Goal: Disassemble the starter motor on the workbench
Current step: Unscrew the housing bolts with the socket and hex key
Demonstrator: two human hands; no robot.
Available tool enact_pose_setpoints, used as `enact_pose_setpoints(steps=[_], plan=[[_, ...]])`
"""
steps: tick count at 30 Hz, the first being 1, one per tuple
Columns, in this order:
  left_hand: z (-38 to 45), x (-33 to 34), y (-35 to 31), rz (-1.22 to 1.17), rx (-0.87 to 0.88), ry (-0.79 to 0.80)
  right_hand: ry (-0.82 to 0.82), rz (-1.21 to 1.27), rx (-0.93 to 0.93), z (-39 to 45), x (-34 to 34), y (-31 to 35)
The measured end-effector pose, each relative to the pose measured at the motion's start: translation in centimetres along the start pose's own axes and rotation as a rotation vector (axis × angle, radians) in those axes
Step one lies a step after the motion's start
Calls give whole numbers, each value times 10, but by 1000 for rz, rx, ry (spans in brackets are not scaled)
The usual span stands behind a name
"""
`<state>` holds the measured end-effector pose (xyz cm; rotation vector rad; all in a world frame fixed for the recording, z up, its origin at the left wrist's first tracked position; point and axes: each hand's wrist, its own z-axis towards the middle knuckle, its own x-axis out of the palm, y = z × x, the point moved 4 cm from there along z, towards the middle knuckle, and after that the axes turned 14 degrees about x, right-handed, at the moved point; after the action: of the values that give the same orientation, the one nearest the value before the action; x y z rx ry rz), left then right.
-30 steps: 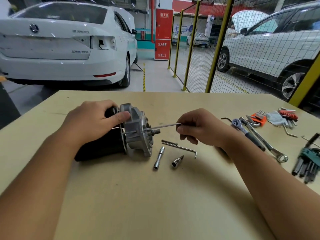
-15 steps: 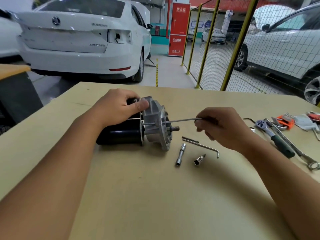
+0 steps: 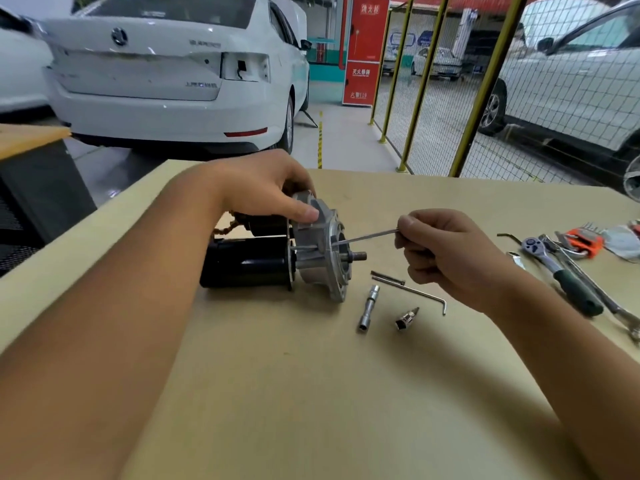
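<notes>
The starter motor (image 3: pixel 249 263) lies on its side on the workbench (image 3: pixel 311 393), its black cylindrical body to the left and its grey aluminium end housing (image 3: pixel 320 244) facing right with a short shaft sticking out. My left hand (image 3: pixel 263 185) grips the top of the motor, thumb pressed on the housing. My right hand (image 3: pixel 446 251) pinches the outer end of a long thin metal rod (image 3: pixel 367 236), a through bolt or hex key, whose other end sits in the housing.
In front of the motor lie a socket extension (image 3: pixel 367 308), a small bit socket (image 3: pixel 407 318), an L-shaped hex key (image 3: pixel 412 292) and a short pin (image 3: pixel 387 277). At the right edge are a ratchet (image 3: pixel 561 275), wrenches and an orange hex key set (image 3: pixel 585 241). Beyond the bench stand parked cars and a yellow mesh fence.
The view has shifted so the motor sits further right in frame. Both hands keep their grip; the rod looks drawn slightly further out of the housing.
</notes>
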<state>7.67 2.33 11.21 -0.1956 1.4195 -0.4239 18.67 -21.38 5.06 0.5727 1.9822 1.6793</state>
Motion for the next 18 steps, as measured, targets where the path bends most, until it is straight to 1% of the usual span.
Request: enact_pose_setpoints(steps=[4,9,12,14,16,18], plan=[[-4,10,-1,-136,56,-116,-25,-92,-60,2,-5,-1],[-13,6,-13,-26,93,-207,-98,-121,-188,2,-2,-2],[-20,5,-21,59,96,-256,-104,-134,-205,-1,1,2],[-21,5,-22,112,72,-277,-126,-164,-121,1,2,-1],[-22,6,-21,186,56,-285,-132,-193,60,5,4,-11],[-21,6,-22,237,48,-298,-107,-163,226,7,8,-23]])
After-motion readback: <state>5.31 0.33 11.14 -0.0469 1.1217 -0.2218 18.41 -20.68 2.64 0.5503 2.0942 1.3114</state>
